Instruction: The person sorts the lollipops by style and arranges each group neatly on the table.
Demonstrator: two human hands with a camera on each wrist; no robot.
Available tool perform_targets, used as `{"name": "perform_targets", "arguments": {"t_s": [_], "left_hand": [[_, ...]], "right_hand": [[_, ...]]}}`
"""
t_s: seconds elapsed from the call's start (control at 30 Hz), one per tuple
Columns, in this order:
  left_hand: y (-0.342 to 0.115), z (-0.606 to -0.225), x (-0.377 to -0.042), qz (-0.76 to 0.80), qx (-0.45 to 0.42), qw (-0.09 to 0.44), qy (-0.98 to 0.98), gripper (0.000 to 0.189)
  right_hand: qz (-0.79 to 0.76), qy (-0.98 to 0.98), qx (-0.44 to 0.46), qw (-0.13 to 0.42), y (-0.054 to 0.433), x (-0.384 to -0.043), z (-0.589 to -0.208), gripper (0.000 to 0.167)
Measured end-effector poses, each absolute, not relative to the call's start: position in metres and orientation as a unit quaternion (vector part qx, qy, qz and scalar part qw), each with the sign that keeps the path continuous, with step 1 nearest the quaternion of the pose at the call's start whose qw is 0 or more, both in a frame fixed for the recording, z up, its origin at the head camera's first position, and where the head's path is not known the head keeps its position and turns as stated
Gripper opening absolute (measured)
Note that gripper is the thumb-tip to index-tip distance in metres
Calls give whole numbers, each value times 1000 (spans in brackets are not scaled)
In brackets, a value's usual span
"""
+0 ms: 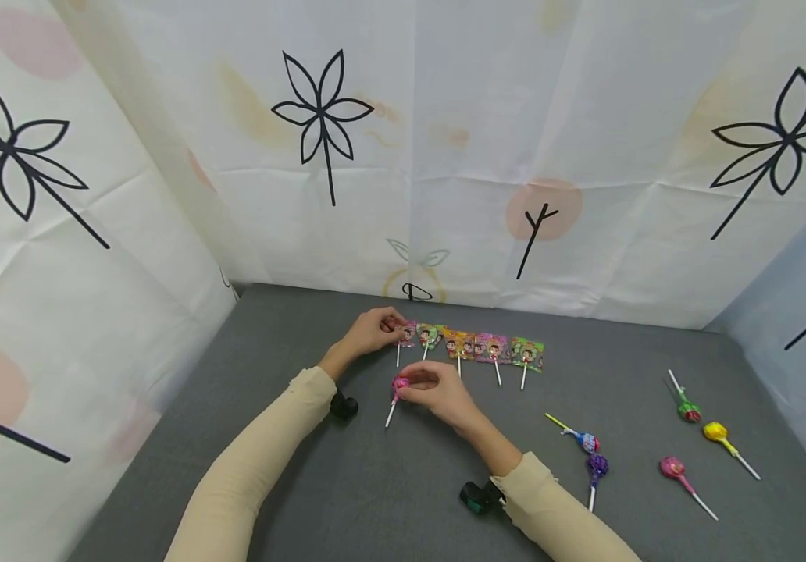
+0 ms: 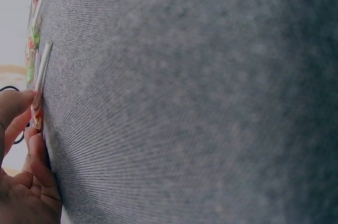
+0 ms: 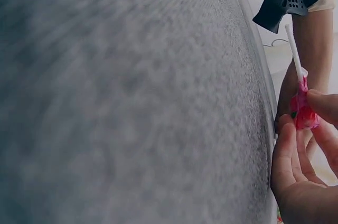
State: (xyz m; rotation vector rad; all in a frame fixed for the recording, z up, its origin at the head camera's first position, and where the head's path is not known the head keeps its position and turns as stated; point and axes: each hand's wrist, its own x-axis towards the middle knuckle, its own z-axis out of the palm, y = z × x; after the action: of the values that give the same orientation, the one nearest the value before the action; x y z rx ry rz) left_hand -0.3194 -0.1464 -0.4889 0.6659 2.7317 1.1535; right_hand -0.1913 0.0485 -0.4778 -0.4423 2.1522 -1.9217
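Note:
My left hand (image 1: 373, 331) pinches the edge of a flat-wrapped lollipop (image 1: 409, 334) at the left end of a row. In the left wrist view, the thumb and fingers (image 2: 37, 155) meet around this lollipop's wrapper (image 2: 37, 113), its white stick pointing away. Just in front of the row, my right hand (image 1: 438, 390) holds a pink round lollipop (image 1: 400, 383) by its head, with the white stick slanting down to the left. The right wrist view shows thumb and fingertips on that pink wrapper (image 3: 305, 110).
Other flat-wrapped lollipops (image 1: 493, 347) continue the row rightward. On the right of the grey table (image 1: 347, 499) lie loose round lollipops: green (image 1: 689, 410), yellow (image 1: 715, 432), pink (image 1: 672, 467), blue (image 1: 588, 442) and purple (image 1: 597, 466). A patterned white curtain (image 1: 445, 156) stands behind.

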Motion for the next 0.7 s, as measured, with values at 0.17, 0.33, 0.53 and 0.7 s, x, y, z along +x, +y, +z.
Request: {"name": "perform_targets", "arguments": {"t_s": [0.17, 0.33, 0.53, 0.7], "left_hand": [[-146, -488, -319, 378, 216, 52, 899, 16], [-146, -489, -319, 375, 218, 51, 899, 17], [-146, -488, -320, 375, 216, 58, 900, 17], [-147, -487, -320, 376, 215, 60, 899, 17]], "right_hand": [[-648, 737, -150, 116, 43, -195, -477, 25], [-643, 741, -151, 117, 38, -199, -475, 24], [-645, 743, -137, 114, 33, -201, -471, 24], [-648, 744, -120, 111, 29, -202, -466, 24]]}}
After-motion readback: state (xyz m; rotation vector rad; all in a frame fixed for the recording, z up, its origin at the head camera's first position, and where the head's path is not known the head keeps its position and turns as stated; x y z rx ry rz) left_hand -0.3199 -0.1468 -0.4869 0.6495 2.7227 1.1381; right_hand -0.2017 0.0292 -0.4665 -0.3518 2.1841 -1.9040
